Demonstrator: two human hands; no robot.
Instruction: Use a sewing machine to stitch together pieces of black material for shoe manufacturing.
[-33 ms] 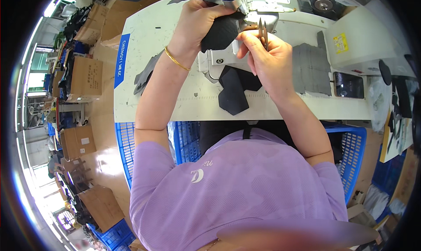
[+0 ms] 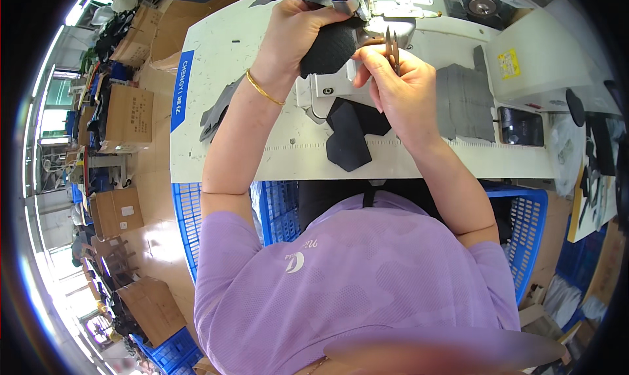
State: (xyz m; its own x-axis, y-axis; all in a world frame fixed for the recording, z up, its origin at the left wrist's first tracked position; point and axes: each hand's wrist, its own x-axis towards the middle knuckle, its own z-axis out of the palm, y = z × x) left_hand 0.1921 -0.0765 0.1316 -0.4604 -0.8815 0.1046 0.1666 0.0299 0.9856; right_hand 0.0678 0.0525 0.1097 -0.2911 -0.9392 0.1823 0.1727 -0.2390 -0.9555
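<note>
My left hand [image 2: 295, 39] is closed on a black fabric piece [image 2: 329, 51], thumb on top, right beside the needle area of the sewing machine [image 2: 345, 2]. In my right hand [image 2: 407, 90] is a pair of thread snips [image 2: 392, 44], blades pointing up and away from me. That hand's thumb and index fingertip meet close to the fabric's right edge; whether they pinch it or a thread I cannot tell. Several dark fabric pieces [image 2: 349, 143] lie overlapped on the white table [image 2: 262, 164], between my forearms and nearer to me.
Grey fabric pieces [image 2: 464, 105] lie on the table at the right, beside a dark phone-like device [image 2: 521, 127]. More grey cloth [image 2: 219, 113] is by my left forearm. Blue baskets [image 2: 526, 234] stand below the front edge. Cardboard boxes [image 2: 128, 118] are at the left.
</note>
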